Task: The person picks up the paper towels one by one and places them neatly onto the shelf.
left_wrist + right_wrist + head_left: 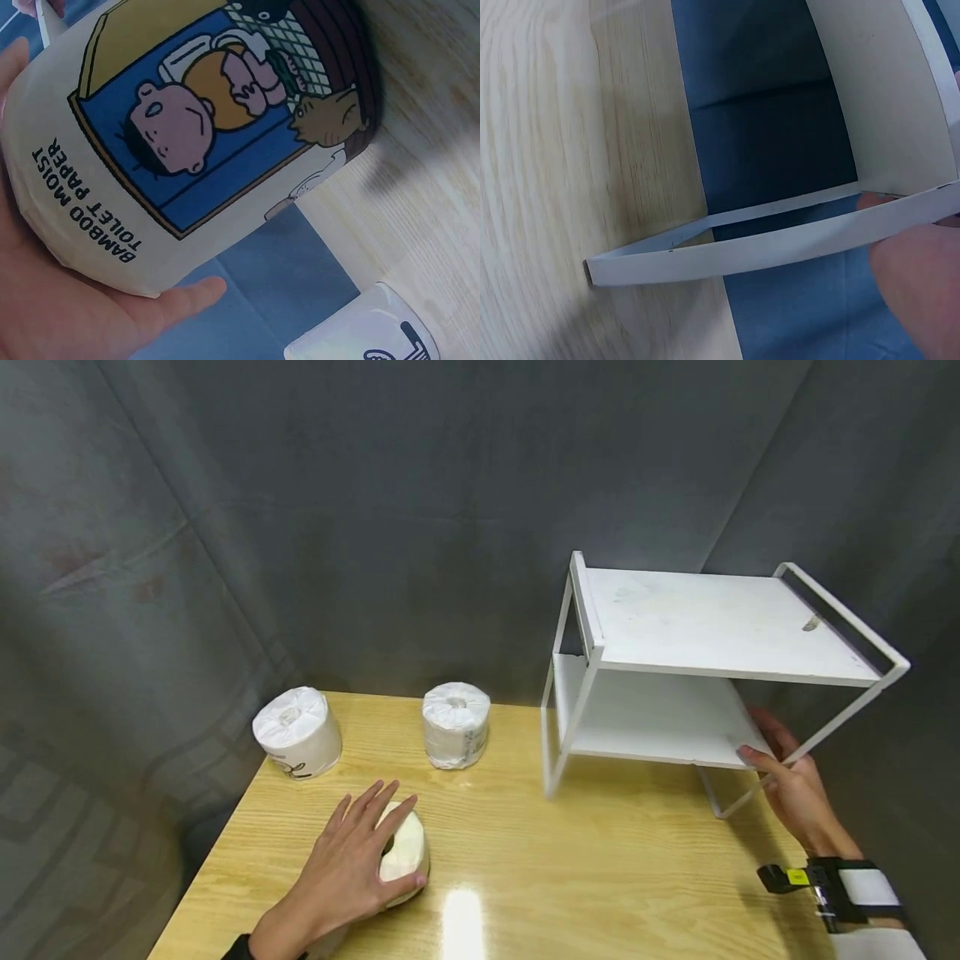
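My left hand [348,860] lies over a toilet paper roll [408,856], its fingers spread and the thumb along the near side. In the left wrist view the roll [187,135] shows a printed cartoon and the words "bamboo moist toilet paper"; the thumb tip points away from its wrapper. On the right, my right hand [795,781] grips a white two-tier shelf rack [720,618] by its right side at the lower board, thumb on the board's front corner. The right wrist view shows the rack's side frame [780,247] crossing in front of part of this hand.
Two more wrapped toilet paper rolls stand at the back of the wooden table [510,860]: one at the left corner [296,731], another nearer the middle [456,727]. A grey curtain [450,527] hangs right behind the table edge.
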Available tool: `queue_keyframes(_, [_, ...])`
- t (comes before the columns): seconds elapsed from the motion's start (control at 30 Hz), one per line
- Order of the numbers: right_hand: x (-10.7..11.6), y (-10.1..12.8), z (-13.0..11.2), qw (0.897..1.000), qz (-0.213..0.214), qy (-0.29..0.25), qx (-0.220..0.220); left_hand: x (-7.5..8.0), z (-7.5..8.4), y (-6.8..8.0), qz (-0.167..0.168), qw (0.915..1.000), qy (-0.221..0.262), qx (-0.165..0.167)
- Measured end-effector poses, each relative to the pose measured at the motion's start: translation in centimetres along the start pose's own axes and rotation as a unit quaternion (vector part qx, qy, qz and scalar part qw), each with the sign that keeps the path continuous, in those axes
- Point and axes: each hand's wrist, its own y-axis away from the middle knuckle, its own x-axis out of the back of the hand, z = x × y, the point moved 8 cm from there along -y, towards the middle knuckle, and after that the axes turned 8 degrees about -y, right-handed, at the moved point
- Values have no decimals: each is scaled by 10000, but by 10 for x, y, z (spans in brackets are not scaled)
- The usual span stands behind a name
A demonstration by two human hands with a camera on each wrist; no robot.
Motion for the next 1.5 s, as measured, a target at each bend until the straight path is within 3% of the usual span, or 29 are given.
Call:
queue_keyframes(0.37, [-12, -1, 9, 9992, 276, 270, -74, -2, 0, 0, -255, 9995, -162, -18])
queue_keyframes(0.87, [-29, -4, 10, 9994, 264, 233, -28, -1, -1, -2, -430, 9990, -115, -48])
queue_keyframes(1.5, [-29, -3, 11, 9990, 220, 360, -152, 2, -1, -6, -113, 9990, -340, -252])
